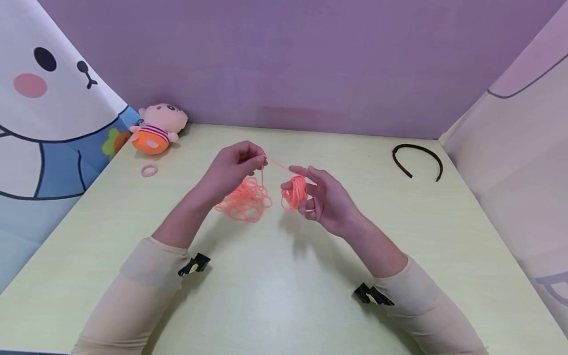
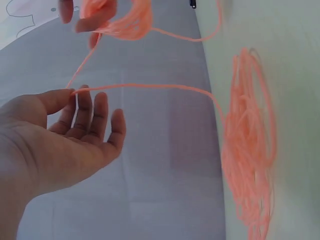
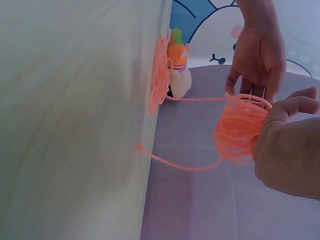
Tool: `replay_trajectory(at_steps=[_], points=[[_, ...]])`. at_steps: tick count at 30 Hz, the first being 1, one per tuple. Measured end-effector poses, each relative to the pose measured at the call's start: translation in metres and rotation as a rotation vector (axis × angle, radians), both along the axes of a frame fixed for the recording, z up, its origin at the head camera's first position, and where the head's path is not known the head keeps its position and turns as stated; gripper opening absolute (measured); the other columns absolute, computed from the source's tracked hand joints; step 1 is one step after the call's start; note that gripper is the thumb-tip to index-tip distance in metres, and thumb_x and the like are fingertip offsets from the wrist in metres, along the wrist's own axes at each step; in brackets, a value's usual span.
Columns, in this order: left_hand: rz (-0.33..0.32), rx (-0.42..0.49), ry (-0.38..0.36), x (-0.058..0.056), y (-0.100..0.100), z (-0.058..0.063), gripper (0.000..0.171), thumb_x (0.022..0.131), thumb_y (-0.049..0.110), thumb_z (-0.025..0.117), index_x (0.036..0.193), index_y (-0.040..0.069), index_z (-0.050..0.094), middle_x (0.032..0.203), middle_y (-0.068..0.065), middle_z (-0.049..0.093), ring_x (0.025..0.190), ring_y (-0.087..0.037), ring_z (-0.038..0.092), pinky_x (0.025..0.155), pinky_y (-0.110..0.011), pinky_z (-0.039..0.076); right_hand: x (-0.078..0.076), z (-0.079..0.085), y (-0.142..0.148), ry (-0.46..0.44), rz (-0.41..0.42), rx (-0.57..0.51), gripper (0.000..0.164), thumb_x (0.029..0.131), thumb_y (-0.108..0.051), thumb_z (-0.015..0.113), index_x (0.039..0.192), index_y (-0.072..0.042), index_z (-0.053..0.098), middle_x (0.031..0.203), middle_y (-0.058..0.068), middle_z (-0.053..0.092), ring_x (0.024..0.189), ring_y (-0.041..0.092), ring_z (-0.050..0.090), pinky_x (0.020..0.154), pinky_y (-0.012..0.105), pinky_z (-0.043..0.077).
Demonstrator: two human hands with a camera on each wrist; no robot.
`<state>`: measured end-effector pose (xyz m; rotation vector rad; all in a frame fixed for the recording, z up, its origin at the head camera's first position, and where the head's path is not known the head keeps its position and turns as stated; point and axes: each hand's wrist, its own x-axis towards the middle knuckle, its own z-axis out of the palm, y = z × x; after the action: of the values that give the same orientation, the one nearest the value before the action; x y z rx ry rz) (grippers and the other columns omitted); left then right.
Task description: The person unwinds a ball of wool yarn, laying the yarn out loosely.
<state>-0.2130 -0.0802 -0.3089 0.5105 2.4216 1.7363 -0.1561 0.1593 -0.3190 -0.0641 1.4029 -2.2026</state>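
Observation:
My left hand (image 1: 232, 165) pinches a coral-pink cord (image 2: 150, 86) between thumb and fingertips, with the other fingers loosely bent. From that pinch one strand runs up to my right hand (image 1: 333, 204), and another drops to a loose, tangled pile of the same cord (image 1: 244, 199) on the table. A wound bundle of cord (image 1: 296, 192) wraps around the fingers of my right hand, which are partly bent and hold it above the table. In the right wrist view a free tail of cord (image 3: 185, 167) hangs from the bundle (image 3: 240, 127).
A plush toy (image 1: 159, 125) in orange and stripes sits at the table's back left corner, with a small pink ring (image 1: 149, 170) in front of it. A dark headband (image 1: 417, 147) lies at the back right. Behind the table (image 1: 275, 291) rises a purple wall (image 1: 301, 64).

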Motion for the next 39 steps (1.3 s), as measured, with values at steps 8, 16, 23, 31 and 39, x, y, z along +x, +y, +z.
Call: replay_trajectory(at_steps=[8, 16, 23, 31, 39], points=[[-0.081, 0.066, 0.112, 0.006, 0.003, 0.005, 0.013, 0.102, 0.015, 0.063, 0.108, 0.004, 0.065, 0.101, -0.011, 0.066, 0.09, -0.026, 0.06, 0.081, -0.033, 0.052, -0.003, -0.003, 0.001, -0.049, -0.053, -0.028, 0.052, 0.108, -0.041, 0.037, 0.152, -0.014, 0.043, 0.126, 0.008, 0.063, 0.062, 0.013, 0.065, 0.05, 0.018, 0.045], [0.03, 0.073, 0.083, 0.0, -0.007, 0.009, 0.017, 0.103, 0.018, 0.061, 0.112, 0.004, 0.065, 0.102, -0.015, 0.065, 0.093, -0.025, 0.061, 0.083, -0.034, 0.054, -0.005, 0.001, 0.003, -0.077, -0.225, -0.077, 0.045, 0.107, -0.033, 0.039, 0.144, -0.011, 0.052, 0.13, 0.007, 0.06, 0.061, 0.014, 0.06, 0.05, 0.019, 0.041], [0.125, 0.115, -0.009, -0.007, -0.017, 0.008, 0.019, 0.104, 0.018, 0.059, 0.115, 0.002, 0.063, 0.101, -0.009, 0.064, 0.1, -0.035, 0.06, 0.079, -0.03, 0.054, -0.006, 0.003, 0.009, -0.07, -0.369, -0.181, 0.04, 0.105, -0.026, 0.039, 0.138, -0.012, 0.056, 0.132, 0.008, 0.059, 0.062, 0.016, 0.06, 0.051, 0.019, 0.04], [0.212, 0.082, -0.098, -0.013, -0.027, 0.006, 0.023, 0.105, 0.021, 0.058, 0.117, 0.003, 0.062, 0.105, -0.01, 0.063, 0.093, -0.021, 0.061, 0.082, -0.034, 0.054, -0.006, 0.007, 0.012, -0.063, -0.453, -0.356, 0.036, 0.104, -0.023, 0.04, 0.131, -0.01, 0.059, 0.111, 0.005, 0.067, 0.059, 0.019, 0.059, 0.048, 0.02, 0.038], [0.285, 0.051, -0.127, -0.017, -0.035, 0.004, 0.026, 0.105, 0.025, 0.056, 0.119, 0.003, 0.061, 0.106, -0.009, 0.062, 0.092, -0.022, 0.061, 0.075, -0.026, 0.053, -0.006, 0.009, 0.014, -0.087, -0.484, -0.433, 0.032, 0.104, -0.023, 0.04, 0.123, -0.01, 0.063, 0.098, 0.002, 0.067, 0.053, 0.018, 0.051, 0.048, 0.022, 0.035]])
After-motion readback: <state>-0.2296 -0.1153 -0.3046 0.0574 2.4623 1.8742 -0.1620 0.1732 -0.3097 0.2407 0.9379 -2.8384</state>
